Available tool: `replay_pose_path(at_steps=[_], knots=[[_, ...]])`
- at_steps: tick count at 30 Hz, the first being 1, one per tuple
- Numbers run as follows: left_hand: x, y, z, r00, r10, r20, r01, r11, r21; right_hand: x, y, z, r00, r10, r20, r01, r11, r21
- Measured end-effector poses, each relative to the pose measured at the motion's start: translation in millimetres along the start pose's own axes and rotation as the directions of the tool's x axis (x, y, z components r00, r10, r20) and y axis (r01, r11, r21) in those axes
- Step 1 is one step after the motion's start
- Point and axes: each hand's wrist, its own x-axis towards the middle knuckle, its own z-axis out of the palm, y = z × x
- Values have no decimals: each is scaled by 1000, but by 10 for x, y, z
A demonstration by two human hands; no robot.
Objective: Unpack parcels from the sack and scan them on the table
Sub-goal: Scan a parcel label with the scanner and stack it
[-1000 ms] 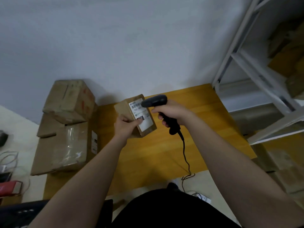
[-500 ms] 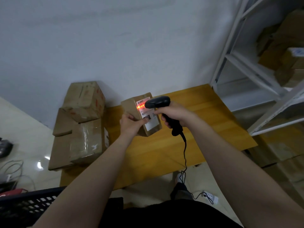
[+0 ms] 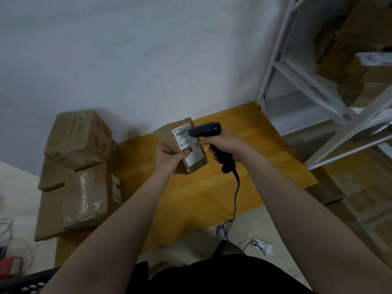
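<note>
Your left hand point(image 3: 169, 159) grips the parcel point(image 3: 167, 135); your right hand point(image 3: 228, 145) wraps the scanner point(image 3: 204, 128) just beside it, with open table point(image 3: 191, 204) below your fingers.

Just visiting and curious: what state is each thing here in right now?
Small parcel, held over the table by the left hand, label facing up.
Scanner, gripped by the right hand, head over the label, no red light visible.
Scanner cord, hanging slack from the handle.
Top box, sitting closed on the taped box.
</note>
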Motion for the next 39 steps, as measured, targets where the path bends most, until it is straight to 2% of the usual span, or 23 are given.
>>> replay_pose_path(at_steps=[3, 7, 11, 14, 22, 25, 32, 34, 37, 39], knots=[[156, -35, 306, 998, -67, 19, 67, 997, -35, 262, 258, -369, 989, 98, -112, -102, 995, -23], [359, -123, 750, 968, -219, 119, 222, 975, -13, 660, 854, -908, 926, 289, -242, -336, 924, -181], [487, -236, 1177, 941, -285, 182, 288, 958, 9, 947, 1533, -1312, 822, 510, -252, -559, 808, -186], [619, -300, 1420, 917, -346, 196, 343, 938, 51, 1150, 1904, -1500, 781, 580, -231, -611, 786, -93], [811, -443, 1711, 873, -431, 227, 401, 901, 166, 1617, 2344, -1589, 743, 628, -231, -661, 743, -105], [795, -445, 1681, 870, -434, 233, 401, 899, 177, 1638, 2398, -1543, 749, 618, -238, -657, 741, -140], [506, -314, 1354, 873, -404, 272, 368, 913, 176, 1370, 2095, -1463, 717, 560, -415, -657, 742, -134], [322, -290, 1186, 884, -379, 273, 351, 925, 149, 1230, 1848, -1348, 765, 489, -418, -585, 799, -136], [-64, -252, 900, 908, -325, 264, 315, 946, 81, 923, 1447, -1030, 890, 336, -310, -367, 929, -47], [-381, -228, 673, 933, -265, 244, 269, 963, 17, 573, 1161, -740, 944, 251, -214, -254, 967, 12]])
